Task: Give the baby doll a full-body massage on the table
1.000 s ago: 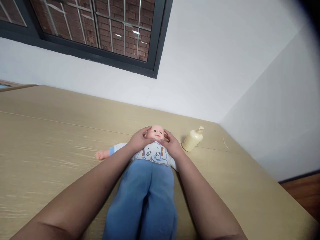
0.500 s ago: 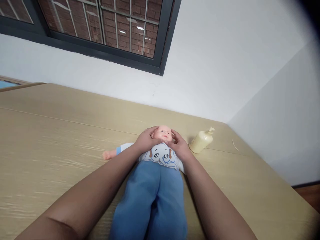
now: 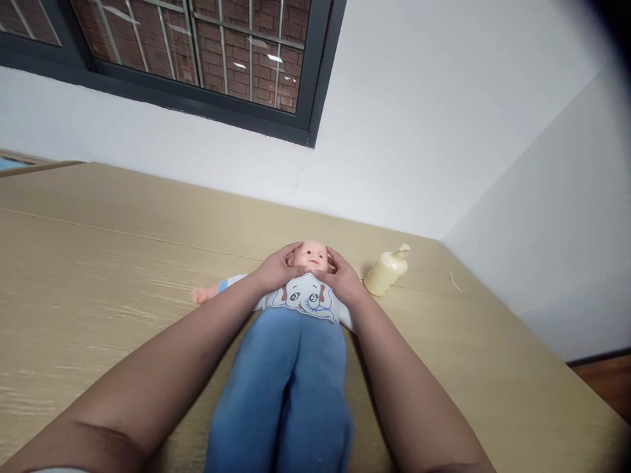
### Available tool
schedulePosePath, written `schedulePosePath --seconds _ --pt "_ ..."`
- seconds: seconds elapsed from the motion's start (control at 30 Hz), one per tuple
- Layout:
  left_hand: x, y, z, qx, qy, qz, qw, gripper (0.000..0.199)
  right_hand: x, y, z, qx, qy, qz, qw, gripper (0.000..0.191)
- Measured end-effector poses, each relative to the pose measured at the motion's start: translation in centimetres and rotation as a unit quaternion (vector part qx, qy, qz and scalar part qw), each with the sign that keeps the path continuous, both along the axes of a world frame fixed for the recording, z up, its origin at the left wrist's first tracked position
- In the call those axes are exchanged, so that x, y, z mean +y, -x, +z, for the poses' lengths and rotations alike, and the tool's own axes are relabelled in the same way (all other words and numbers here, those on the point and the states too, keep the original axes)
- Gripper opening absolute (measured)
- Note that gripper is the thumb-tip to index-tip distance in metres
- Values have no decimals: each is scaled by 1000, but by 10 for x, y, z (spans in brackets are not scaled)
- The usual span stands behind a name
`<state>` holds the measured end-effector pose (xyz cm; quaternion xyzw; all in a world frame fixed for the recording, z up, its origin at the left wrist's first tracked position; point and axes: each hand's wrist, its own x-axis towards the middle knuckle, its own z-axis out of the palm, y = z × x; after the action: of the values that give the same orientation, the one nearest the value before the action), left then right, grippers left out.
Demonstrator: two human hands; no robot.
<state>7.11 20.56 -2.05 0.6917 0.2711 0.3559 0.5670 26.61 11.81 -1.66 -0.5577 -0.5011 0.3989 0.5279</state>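
Note:
A baby doll (image 3: 314, 256) lies on its back on the wooden table, its head toward the wall and its legs toward me. It wears blue trousers (image 3: 280, 381) and a white top with an elephant face (image 3: 305, 297). Around one side of the doll's head curves my left hand (image 3: 279, 268), thumb near the chin. My right hand (image 3: 344, 274) cups the other side the same way. Both hands hold the head between them. One doll hand (image 3: 203, 294) sticks out past my left forearm; the other is hidden.
Just right of my right hand stands a pale yellow pump bottle (image 3: 387, 271). A thin pale strip (image 3: 455, 281) lies farther right on the table (image 3: 123, 263). Behind the table rise a white wall (image 3: 394, 131) and a dark-framed barred window (image 3: 310, 85).
The whole view has shifted slightly, so everything sits a little farther left and higher. Both hands stay on the doll's head.

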Motion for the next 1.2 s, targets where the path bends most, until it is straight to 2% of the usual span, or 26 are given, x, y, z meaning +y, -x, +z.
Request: schedulePosePath --seconds 0.17,0.3,0.43,0.5,0.63,0.7,0.83,1.03,1.2 --pt "-6 2 6 -20 52 -10 998 100 -5 -1 6 11 -6 7 1000 92" --pt "-8 4 8 -44 70 -37 996 98 -2 -8 0 25 -32 44 998 84" --pt "-8 4 8 -52 60 -30 996 95 1 -12 -6 -3 -37 12 999 74" --pt "-7 3 6 -32 42 -12 999 94 0 -10 -5 -33 -19 -13 999 80" --pt "-5 0 3 16 14 18 1000 96 -4 -1 2 -37 6 -18 999 107" --pt "-5 -1 3 27 7 18 999 97 -4 2 3 -34 8 -21 999 109" --pt "-7 -2 7 39 8 20 999 99 -3 3 3 -32 2 -27 999 104" --pt "-9 3 8 40 -18 24 999 90 -2 -2 1 21 -12 -5 1000 99" --pt "-7 2 2 -23 40 5 999 83 0 -9 -4 45 -41 25 998 82"
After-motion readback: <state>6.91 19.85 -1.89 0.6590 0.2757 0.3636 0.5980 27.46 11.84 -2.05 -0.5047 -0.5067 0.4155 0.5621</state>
